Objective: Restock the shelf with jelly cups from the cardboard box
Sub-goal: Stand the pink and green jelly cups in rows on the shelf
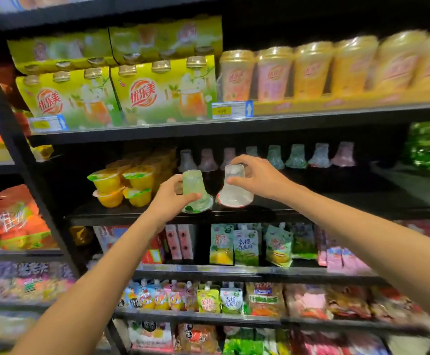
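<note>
Both hands reach into the middle shelf [273, 213], each holding an upside-down jelly cup. My left hand [169, 194] grips a pale green jelly cup [194, 190] with a green lid, just above the shelf's front edge. My right hand [253, 175] pinches a clear whitish jelly cup [234, 188] with a red-rimmed lid, right beside the green one. A row of several similar cups [296, 156] stands at the back of the same shelf. The cardboard box is out of view.
Stacked yellow fruit cups [124, 184] sit left of my hands on the same shelf. Green packets [429, 147] lie at its right end. Boxed and cupped milk tea [311, 70] fill the shelf above; pouches [247, 244] fill those below. A black upright [42, 190] bounds the left.
</note>
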